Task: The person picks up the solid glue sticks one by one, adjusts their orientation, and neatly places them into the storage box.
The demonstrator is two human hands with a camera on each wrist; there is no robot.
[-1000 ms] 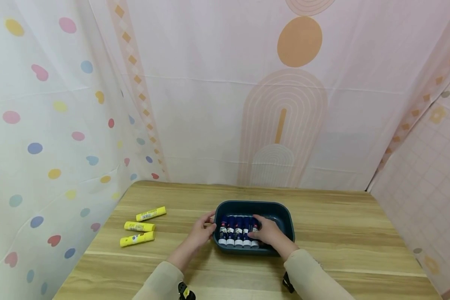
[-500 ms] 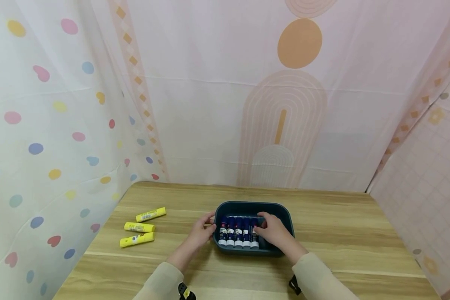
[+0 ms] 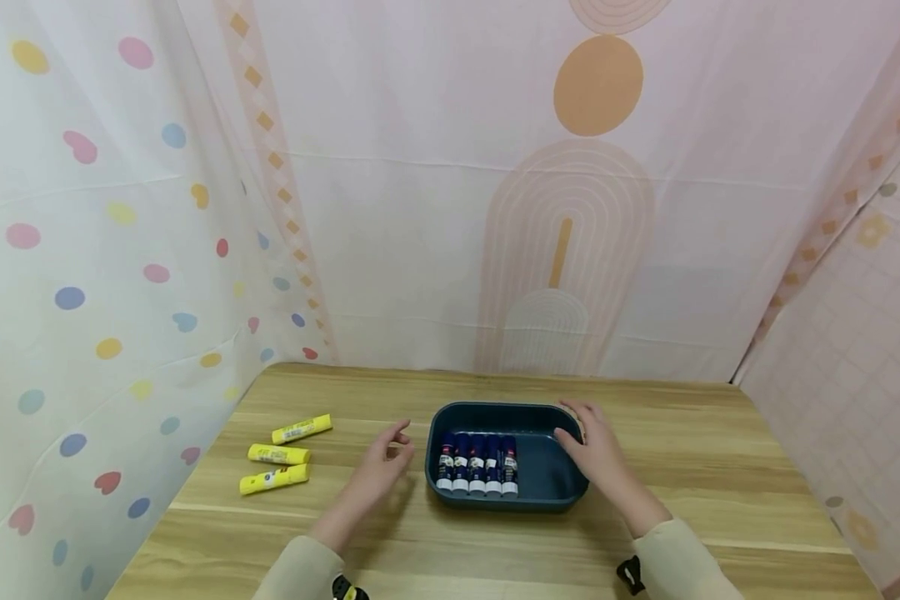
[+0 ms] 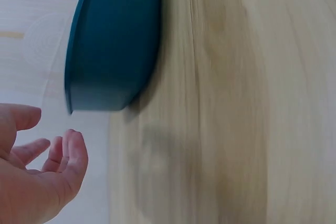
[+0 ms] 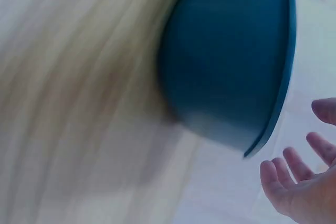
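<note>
A dark teal basin (image 3: 547,502) with rounded corners stands on the table. In its left half lies a row of several dark blue glue sticks (image 3: 477,468), side by side, white ends toward me. My left hand (image 3: 377,465) hovers off the basin's left end, fingers loosely bent, with a gap that the left wrist view also shows. At the right end is my right hand (image 3: 598,454), thumb over the rim and fingers beyond it. In the right wrist view those fingers (image 5: 300,166) look apart from the basin and hold nothing.
Three yellow glue sticks, an upper one (image 3: 302,428), a middle one (image 3: 279,453) and a lower one (image 3: 274,479), lie on the left of the wooden table (image 3: 705,483). Patterned curtains (image 3: 412,250) hang behind and at both sides.
My right hand has left the rightmost blue glue stick and moved right to the basin's right end. My left hand has drawn away leftward from the basin's left rim.
</note>
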